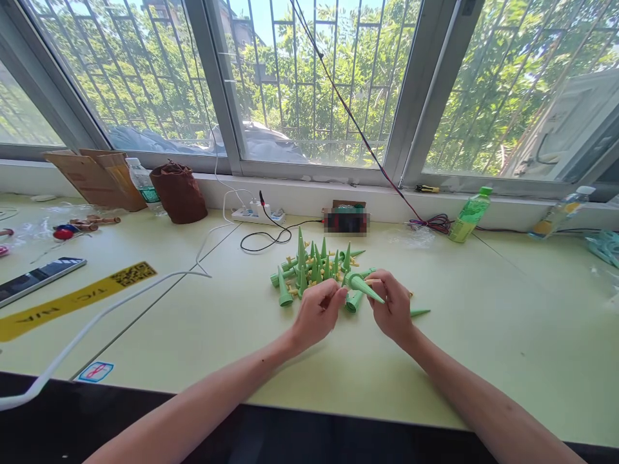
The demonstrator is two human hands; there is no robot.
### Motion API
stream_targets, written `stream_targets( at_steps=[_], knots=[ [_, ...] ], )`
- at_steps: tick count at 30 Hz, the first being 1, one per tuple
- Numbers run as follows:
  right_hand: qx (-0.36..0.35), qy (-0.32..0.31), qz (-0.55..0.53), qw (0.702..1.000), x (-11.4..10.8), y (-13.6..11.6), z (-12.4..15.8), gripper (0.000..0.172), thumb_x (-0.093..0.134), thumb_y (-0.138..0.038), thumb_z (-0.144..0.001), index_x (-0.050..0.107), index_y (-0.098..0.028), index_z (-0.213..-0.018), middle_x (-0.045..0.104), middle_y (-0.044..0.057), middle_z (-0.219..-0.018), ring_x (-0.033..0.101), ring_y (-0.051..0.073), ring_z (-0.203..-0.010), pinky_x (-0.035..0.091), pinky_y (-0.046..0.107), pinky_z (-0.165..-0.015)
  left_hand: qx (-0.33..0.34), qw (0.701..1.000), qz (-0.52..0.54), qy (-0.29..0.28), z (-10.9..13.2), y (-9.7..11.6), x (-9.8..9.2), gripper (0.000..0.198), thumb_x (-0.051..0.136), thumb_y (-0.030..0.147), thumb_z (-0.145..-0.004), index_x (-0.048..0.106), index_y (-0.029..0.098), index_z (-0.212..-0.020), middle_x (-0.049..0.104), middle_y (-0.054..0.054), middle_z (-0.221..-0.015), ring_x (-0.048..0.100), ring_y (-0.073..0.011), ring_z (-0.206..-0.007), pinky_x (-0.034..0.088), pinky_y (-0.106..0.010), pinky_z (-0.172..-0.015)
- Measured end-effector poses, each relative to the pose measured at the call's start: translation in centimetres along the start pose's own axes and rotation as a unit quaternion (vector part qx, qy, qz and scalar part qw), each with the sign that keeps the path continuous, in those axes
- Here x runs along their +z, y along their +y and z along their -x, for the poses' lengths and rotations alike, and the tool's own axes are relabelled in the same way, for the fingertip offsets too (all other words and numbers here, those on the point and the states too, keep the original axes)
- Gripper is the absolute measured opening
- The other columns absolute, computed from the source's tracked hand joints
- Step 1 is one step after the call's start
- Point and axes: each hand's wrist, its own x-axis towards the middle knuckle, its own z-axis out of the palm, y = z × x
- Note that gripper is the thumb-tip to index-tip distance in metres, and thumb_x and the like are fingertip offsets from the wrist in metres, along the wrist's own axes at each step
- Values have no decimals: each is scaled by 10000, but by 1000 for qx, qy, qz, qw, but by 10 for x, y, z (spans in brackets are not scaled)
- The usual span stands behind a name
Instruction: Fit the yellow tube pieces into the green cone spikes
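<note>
A green plastic watering spike [365, 287], cone-shaped with a wide collar, points toward the lower right between my hands. My right hand [393, 308] is closed around it from the right. Close to the collar's left side, my left hand [319, 308] has its fingers pinched together; whatever they hold is hidden. Behind both hands lies a pile of similar green spikes [316, 261], some standing upright, with small yellow pieces among them. One more green spike [420, 312] lies just right of my right hand, partly covered by it.
Along the window sill stand a brown bag [178, 193], a power strip [258, 212] and a green-capped bottle [471, 216]. To the left, a white cable [120, 299] crosses over a yellow strip [77, 301] near a phone [41, 280]. The table's front edge [358, 415] runs below my forearms.
</note>
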Motion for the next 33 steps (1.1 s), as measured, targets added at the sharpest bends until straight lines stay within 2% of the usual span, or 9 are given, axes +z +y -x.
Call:
stream_targets(
  at_steps=[3,6,8,10,12,21,26,33],
  knots=[
    [-15,0,2,1000,0,0,-1,227,384,-266,-1003,549,-209,-858,528,-9,-655,479,114,-529,378,240,-520,38,999,-19,31,-2,0,0,526,462,428,-967,455,181,-502,454,9,-399,479,-113,-497,399,-238,-517],
    [-34,-5,1,999,0,-3,-3,208,389,-226,-995,551,-209,-865,533,-2,-685,483,118,-559,385,243,-538,7,999,40,14,-2,-2,0,616,335,485,-997,435,180,-471,444,-3,-371,507,-119,-479,420,-244,-520],
    [-43,-11,2,999,-1,-4,-4,197,395,-206,-988,551,-210,-868,535,2,-694,488,122,-577,394,246,-547,-30,995,89,-14,-1,-3,0,598,295,527,-994,473,165,-553,478,5,-415,468,-89,-397,376,-222,-440],
    [-47,-18,3,999,-1,-5,-5,183,405,-197,-982,554,-210,-875,539,4,-699,494,123,-581,404,250,-551,-58,989,129,-43,0,-3,-1,508,333,547,-980,512,152,-716,536,17,-498,423,-59,-334,306,-194,-369],
    [-52,-24,3,998,-1,-5,-5,171,415,-189,-976,559,-209,-887,546,6,-706,502,123,-581,414,252,-551,-66,983,160,-63,1,-3,-1,423,395,553,-959,500,156,-858,576,24,-578,438,-50,-326,278,-168,-340],
    [-73,-32,-1,997,0,-8,-7,137,458,-159,-950,575,-209,-899,599,33,-761,544,141,-641,437,264,-580,-53,973,198,-108,2,-7,0,465,611,534,-853,438,196,-1122,624,-52,-956,512,-23,-413,366,-132,-341],
    [-69,-37,4,997,0,-7,-6,130,458,-168,-954,572,-210,-907,608,43,-775,555,147,-650,448,270,-580,-44,967,220,-123,3,-7,0,562,651,521,-830,380,219,-1217,583,-71,-1013,507,-23,-469,410,-136,-376],
    [-77,-44,-10,996,0,-7,-6,133,471,-133,-943,573,-211,-906,607,33,-774,560,143,-664,452,263,-584,-41,974,187,-120,3,-2,-2,530,617,462,-875,403,217,-1293,567,-41,-932,501,-32,-474,404,-142,-390]
  ],
)
